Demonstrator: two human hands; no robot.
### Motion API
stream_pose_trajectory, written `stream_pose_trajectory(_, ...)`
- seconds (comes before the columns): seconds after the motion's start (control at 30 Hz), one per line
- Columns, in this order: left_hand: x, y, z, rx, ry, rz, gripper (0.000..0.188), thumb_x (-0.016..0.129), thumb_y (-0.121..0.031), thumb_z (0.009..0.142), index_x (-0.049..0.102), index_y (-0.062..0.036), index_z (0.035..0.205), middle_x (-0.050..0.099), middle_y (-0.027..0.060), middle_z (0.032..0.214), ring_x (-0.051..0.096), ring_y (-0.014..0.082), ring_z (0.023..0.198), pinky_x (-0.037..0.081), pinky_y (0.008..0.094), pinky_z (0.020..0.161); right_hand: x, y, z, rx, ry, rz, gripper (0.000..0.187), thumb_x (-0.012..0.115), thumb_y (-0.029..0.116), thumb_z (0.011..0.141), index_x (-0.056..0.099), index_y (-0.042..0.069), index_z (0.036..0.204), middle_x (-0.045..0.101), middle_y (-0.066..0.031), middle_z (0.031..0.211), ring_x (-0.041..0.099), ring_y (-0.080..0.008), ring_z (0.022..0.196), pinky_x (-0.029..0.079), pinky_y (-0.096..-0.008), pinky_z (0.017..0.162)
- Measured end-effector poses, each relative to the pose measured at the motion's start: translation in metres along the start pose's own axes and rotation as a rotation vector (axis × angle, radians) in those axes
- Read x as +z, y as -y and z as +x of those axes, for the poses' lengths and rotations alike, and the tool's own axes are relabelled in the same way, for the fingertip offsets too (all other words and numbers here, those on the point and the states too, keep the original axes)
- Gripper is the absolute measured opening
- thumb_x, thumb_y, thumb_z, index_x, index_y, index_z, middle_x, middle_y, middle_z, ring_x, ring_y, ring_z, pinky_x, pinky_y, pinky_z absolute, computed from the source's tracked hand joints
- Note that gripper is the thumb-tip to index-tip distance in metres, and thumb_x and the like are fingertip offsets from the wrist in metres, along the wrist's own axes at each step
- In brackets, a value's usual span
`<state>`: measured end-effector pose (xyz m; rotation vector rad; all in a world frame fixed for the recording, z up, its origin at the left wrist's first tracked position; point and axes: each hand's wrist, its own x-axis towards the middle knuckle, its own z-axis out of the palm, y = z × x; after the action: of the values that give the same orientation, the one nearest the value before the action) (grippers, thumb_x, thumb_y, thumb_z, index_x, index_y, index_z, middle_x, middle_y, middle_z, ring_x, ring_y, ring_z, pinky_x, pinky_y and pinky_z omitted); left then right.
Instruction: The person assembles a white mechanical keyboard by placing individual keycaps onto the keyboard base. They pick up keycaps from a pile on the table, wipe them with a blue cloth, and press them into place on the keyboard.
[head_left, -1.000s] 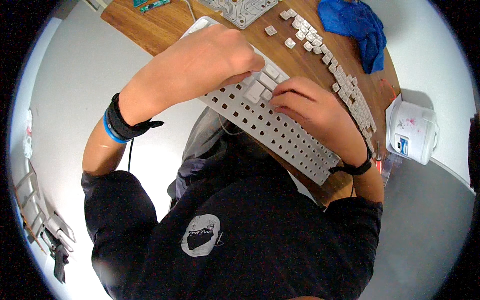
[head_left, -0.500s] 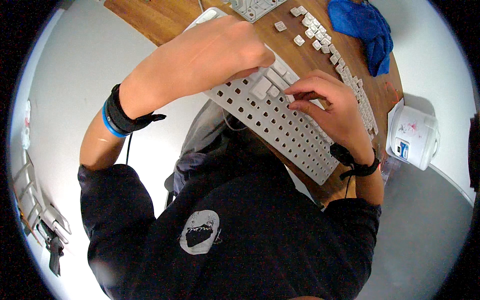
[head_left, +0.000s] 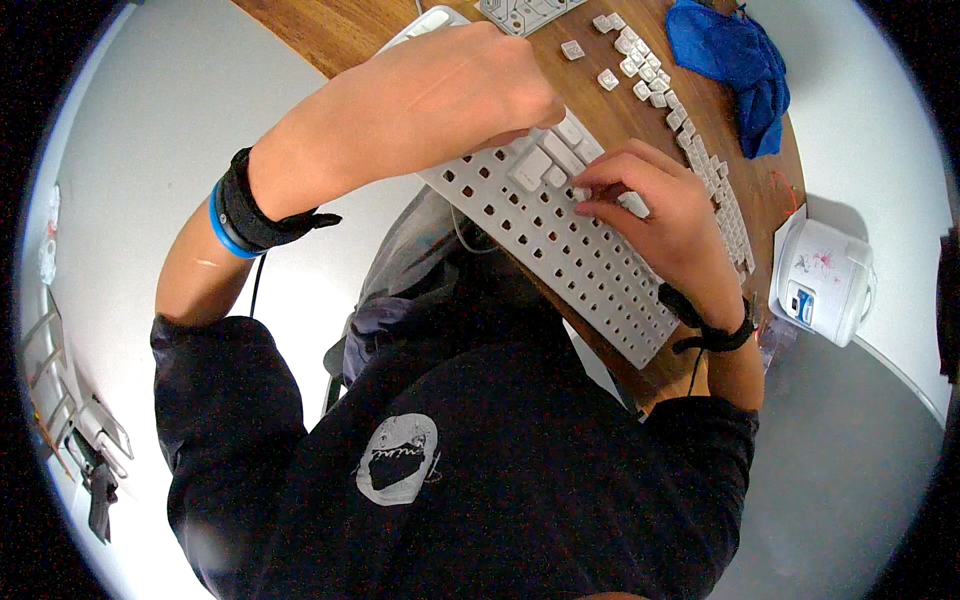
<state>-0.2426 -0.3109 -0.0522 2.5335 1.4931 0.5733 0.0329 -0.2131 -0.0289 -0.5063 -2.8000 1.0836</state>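
A white keyboard case [head_left: 560, 235] with rows of dark square holes lies slanted across the table's near edge, above my lap. Several white keycaps, among them a large angular one [head_left: 530, 168], sit in it between my hands. My left hand [head_left: 470, 85] is curled over the case's far left part. Its fingertips are mostly hidden under the knuckles, so what they hold does not show. Over the middle of the case, my right hand [head_left: 650, 200] pinches a small white keycap [head_left: 581, 194] between thumb and forefinger. More white keycaps [head_left: 633, 204] show beneath its palm.
Loose white keycaps [head_left: 690, 130] trail in a curved row along the wooden table [head_left: 330, 35]. At the back are a grey patterned plate [head_left: 525, 12] and a blue cloth [head_left: 735, 65]. A white rounded container [head_left: 825, 280] stands at the right. A thin cable [head_left: 465, 235] hangs below the case.
The whole view has shifted slightly, with the table's things lower and further right. Both hands stay at nearly the same places on the keyboard case.
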Motion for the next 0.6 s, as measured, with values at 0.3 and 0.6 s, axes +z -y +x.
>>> stream_pose_trajectory(0.3,0.001,0.0,-0.001,-0.004,-0.01,0.006,0.015,0.076,-0.011,0.093,0.078,-0.0075,0.108,0.074,0.0119,0.094,0.074,0.0348,0.098,0.056,0.0479,0.089,0.009,0.019,-0.002,0.024,-0.037,-0.125,0.022,0.082,0.01,0.092,0.068,0.004,0.108,0.07,-0.0145,0.108,0.072,-0.0379,0.099,0.06,-0.0443,0.082)
stream_pose_trajectory(0.6,0.004,0.001,-0.001,-0.015,0.007,0.018,0.019,0.076,-0.013,0.094,0.079,-0.0072,0.113,0.075,0.0126,0.098,0.074,0.0344,0.099,0.058,0.0475,0.089,0.009,0.017,0.0,-0.113,-0.046,-0.256,0.021,0.084,0.009,0.091,0.071,0.002,0.106,0.07,-0.0129,0.102,0.073,-0.0328,0.093,0.061,-0.0406,0.078)
